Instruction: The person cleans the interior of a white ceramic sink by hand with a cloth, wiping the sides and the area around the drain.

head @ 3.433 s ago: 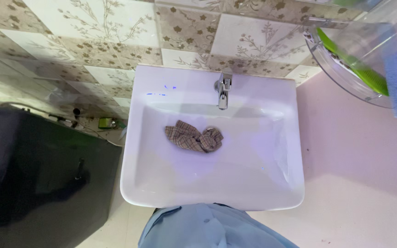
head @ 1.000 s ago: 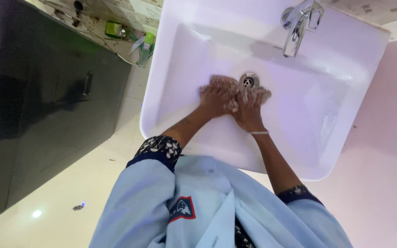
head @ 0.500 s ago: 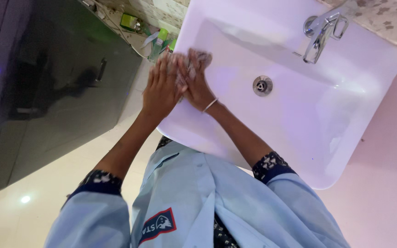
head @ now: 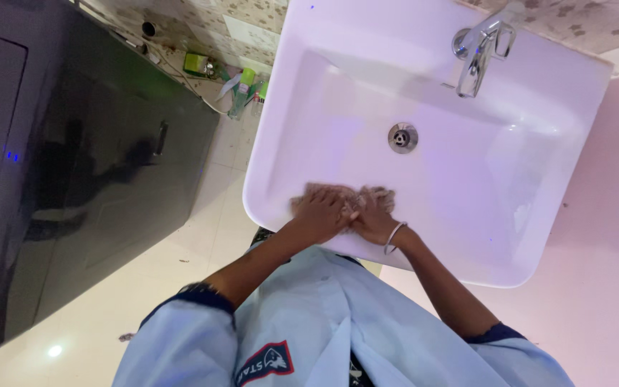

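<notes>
Cloth (head: 380,195) under both hands in sink (head: 539,215); drain (head: 402,137), tap (head: 476,57) beyond

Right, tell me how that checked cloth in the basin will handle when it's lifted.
The cloth is bunched under the left hand and right hand, so it is probably limp and would droop. It looks thin, likely light. On the smooth sink it should slide easily.

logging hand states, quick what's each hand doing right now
Left hand: pressed down on the cloth against the sink; grip cannot be told.
Right hand: also on the cloth; grip cannot be told.
</notes>
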